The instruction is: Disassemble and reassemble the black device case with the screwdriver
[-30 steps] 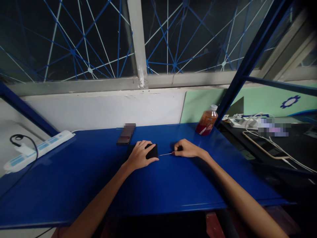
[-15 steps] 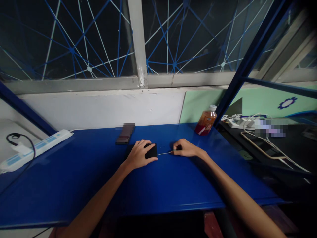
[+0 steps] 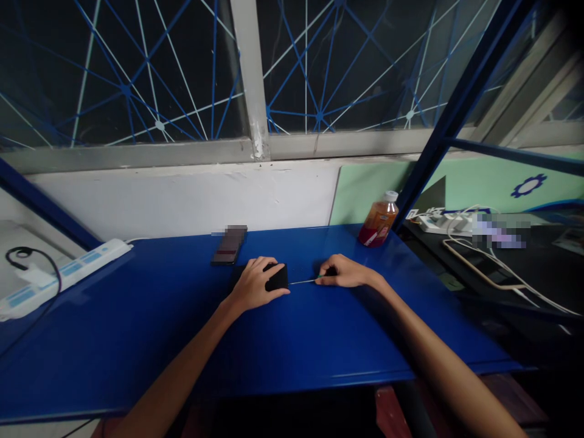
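Note:
My left hand [image 3: 258,285] lies over a flat black object [image 3: 277,278] on the blue table [image 3: 283,340], with its fingers spread across the top and the thumb along the near side. To the right, my right hand [image 3: 341,272] is closed, thumb and fingers pinched on a thin rod-like tool [image 3: 302,281]. A bit of green shows at the fingertips. The rod's tip points left and reaches the right edge of the black object; whether it touches is too small to tell.
A dark phone [image 3: 229,245] lies behind my left hand. At the back right stands a bottle [image 3: 378,220] of reddish drink. A white power strip [image 3: 66,274] with a black cable is at the left. Another phone [image 3: 481,264] with cables rests on the dark desk at right.
The view has shifted slightly. Both hands keep nearly the same pose and place, and a bit of green now shows more clearly at my right fingertips.

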Demonstrator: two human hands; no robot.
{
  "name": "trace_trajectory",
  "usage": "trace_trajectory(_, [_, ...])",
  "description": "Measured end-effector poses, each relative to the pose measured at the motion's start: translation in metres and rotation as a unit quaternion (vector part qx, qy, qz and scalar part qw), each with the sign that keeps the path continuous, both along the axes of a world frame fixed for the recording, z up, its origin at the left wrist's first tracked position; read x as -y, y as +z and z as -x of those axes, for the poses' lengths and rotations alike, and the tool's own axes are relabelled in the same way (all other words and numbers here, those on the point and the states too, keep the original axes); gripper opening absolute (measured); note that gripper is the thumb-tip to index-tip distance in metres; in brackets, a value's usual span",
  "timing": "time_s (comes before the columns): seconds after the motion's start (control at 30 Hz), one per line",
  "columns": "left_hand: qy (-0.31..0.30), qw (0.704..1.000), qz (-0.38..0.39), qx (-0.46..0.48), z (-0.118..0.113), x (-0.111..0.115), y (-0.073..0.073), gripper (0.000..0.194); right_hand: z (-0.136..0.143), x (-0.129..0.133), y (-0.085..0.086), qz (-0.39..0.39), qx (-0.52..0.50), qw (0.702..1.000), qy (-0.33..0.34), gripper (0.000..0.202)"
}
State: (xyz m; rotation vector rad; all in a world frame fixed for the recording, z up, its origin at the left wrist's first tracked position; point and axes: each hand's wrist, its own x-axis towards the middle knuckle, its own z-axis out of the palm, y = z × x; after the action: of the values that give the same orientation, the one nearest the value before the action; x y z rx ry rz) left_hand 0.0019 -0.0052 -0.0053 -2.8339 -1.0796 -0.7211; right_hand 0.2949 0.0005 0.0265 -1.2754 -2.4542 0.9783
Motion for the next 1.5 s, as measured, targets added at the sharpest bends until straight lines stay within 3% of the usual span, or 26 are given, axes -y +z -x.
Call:
trace_trajectory(0.17, [-0.002, 1.000, 0.000, 0.007, -0.0001, -0.0007, -0.0010, 0.055, 0.0001, -0.0012, -0.0034, -0.004, -0.012, 1.000, -0.024, 0.040])
trace_trajectory(0.37, [0.002, 1.000, 0.004, -0.003, -0.0009, 0.0002, 0.0003, 0.055, 0.0058, 0.0037, -0.0051, 0.113, -0.044, 0.992, -0.027, 0.043])
trace_trajectory(0.6, [0.001, 1.000, 0.008, 0.001, 0.0002, 0.0000, -0.0003, 0.055, 0.0036, 0.0021, 0.0022, -0.023, -0.029, 0.999, -0.003, 0.040])
trace_trajectory(0.87, [-0.001, 1.000, 0.007, 0.006, 0.0004, -0.0007, -0.0007, 0.054, 0.0017, -0.0013, -0.0051, -0.042, -0.004, 0.999, -0.019, 0.039])
trace_trajectory(1.03, [0.003, 1.000, 0.009, 0.007, 0.0011, -0.0012, -0.0010, 0.063, 0.0059, 0.0015, -0.0057, 0.020, -0.003, 1.000, -0.019, 0.038])
trace_trajectory(1.23, [0.021, 0.998, 0.036, 0.044, 0.0043, -0.0016, 0.0035, 0.075, 0.0058, 0.0025, -0.0018, -0.062, -0.002, 0.998, -0.012, 0.035])
trace_trajectory(1.5, [0.029, 0.995, 0.063, 0.071, 0.0049, -0.0013, 0.0073, 0.071, 0.0009, -0.0031, -0.0059, -0.064, 0.008, 0.998, -0.014, 0.036])
